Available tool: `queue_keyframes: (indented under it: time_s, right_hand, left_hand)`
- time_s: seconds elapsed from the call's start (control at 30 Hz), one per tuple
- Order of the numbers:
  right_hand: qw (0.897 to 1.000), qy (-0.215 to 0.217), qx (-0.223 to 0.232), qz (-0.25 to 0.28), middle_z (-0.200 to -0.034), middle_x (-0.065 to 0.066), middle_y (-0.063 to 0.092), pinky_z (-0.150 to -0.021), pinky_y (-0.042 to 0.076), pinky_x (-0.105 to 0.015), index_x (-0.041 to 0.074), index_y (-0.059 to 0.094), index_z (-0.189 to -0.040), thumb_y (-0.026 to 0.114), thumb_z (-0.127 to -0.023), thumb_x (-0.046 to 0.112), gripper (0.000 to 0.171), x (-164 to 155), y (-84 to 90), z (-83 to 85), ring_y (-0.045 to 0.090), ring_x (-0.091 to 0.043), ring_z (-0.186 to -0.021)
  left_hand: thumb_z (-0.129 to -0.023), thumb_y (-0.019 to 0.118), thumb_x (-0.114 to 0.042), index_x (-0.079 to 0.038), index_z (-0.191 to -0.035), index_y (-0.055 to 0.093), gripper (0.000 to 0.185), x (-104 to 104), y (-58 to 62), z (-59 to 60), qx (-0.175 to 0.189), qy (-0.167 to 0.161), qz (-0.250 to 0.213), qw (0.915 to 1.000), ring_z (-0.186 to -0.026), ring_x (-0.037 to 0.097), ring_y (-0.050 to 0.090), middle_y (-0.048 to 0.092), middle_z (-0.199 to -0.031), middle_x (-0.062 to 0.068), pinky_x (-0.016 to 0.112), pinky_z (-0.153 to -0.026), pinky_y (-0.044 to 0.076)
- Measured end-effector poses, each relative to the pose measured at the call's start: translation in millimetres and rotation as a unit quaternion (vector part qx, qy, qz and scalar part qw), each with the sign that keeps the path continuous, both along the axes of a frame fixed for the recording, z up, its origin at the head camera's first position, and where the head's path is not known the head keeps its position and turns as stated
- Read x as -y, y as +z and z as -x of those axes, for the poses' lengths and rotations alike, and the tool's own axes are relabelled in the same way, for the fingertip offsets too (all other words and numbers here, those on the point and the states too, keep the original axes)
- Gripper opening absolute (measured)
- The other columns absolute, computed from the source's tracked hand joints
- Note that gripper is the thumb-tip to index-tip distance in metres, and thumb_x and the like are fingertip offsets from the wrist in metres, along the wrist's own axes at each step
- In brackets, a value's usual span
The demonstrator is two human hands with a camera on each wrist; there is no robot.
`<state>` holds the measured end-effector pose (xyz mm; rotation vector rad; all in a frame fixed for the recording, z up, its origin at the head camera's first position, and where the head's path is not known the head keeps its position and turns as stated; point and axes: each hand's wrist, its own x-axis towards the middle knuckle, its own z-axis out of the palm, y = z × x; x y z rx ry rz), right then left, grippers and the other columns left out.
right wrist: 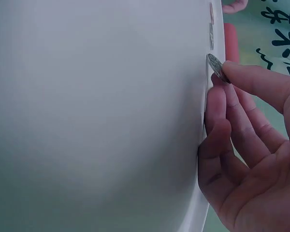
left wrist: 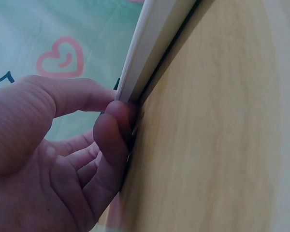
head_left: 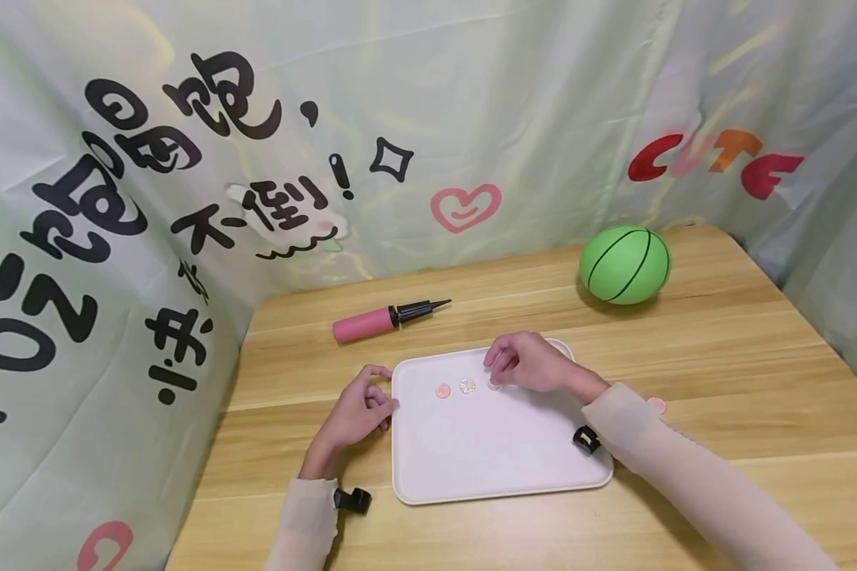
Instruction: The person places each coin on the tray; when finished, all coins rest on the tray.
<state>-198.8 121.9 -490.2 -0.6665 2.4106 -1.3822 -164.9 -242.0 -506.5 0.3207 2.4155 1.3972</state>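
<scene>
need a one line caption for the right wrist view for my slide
Right hand pinches a small silver coin at the flat white plastic tray.

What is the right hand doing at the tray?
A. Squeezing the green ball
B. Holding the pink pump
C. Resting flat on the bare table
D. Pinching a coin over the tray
D: the right hand pinches a silvery coin between thumb and fingertips, tilted at the white tray, next to two more coins lying on it.
</scene>
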Motion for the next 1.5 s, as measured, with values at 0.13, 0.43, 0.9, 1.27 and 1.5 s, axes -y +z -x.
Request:
queue_keyframes:
  time_s: [0.13,0.43,0.9,1.27,1.5]
  right_hand:
    - [1.0,-0.003,-0.005,-0.01,-0.089,-0.007,0.08,-0.079,0.059,-0.021,-0.001,0.075,-0.105,0.084,-0.089,-0.003,0.018,3.1,-0.2,-1.3,0.073,-0.011,-0.083]
    - [0.998,-0.044,-0.047,-0.021,-0.09,-0.004,0.076,-0.081,0.057,-0.023,0.005,0.078,-0.101,0.08,-0.094,0.003,0.007,-2.5,10.1,-9.8,0.067,-0.012,-0.085]
    - [0.991,-0.106,-0.087,-0.007,-0.094,-0.002,0.077,-0.08,0.06,-0.025,0.009,0.079,-0.104,0.078,-0.099,0.007,0.005,-43.6,30.4,-35.3,0.068,-0.011,-0.087]
    - [0.985,-0.14,-0.105,-0.014,-0.095,-0.002,0.077,-0.073,0.06,-0.023,0.01,0.079,-0.105,0.079,-0.1,0.011,0.005,-77.3,39.7,-48.7,0.066,-0.004,-0.086]
    - [0.983,-0.154,-0.096,-0.007,-0.097,-0.004,0.077,-0.072,0.06,-0.024,0.007,0.078,-0.108,0.077,-0.101,0.01,0.007,-93.7,39.0,-55.2,0.066,-0.003,-0.087]
  left_hand:
    - [-0.104,0.07,-0.002,-0.004,-0.143,0.05,0.044,-0.4,1.5,-0.7,0.005,0.006,0.002,1.0,-0.063,0.018,0.066,0.071,-0.084,0.013,0.025,-0.058,0.06]
    - [-0.104,0.07,-0.001,-0.003,-0.143,0.049,0.045,0.0,2.0,-1.3,0.009,0.008,-0.002,0.9999,-0.063,0.016,0.066,0.071,-0.084,0.013,0.025,-0.057,0.06]
    - [-0.104,0.071,-0.003,0.0,-0.144,0.049,0.046,-1.0,-0.4,-0.1,-0.001,-0.001,-0.009,1.0,-0.063,0.019,0.066,0.072,-0.086,0.023,0.026,-0.056,0.059]
    - [-0.103,0.07,-0.001,-0.002,-0.143,0.05,0.045,-0.3,1.1,-1.8,0.003,0.012,0.0,0.9999,-0.062,0.015,0.066,0.071,-0.084,0.015,0.026,-0.056,0.06]
    - [-0.104,0.07,-0.001,-0.004,-0.143,0.05,0.044,-2.2,2.2,-1.9,0.005,0.009,0.007,0.9999,-0.064,0.018,0.066,0.072,-0.085,0.013,0.025,-0.057,0.06]
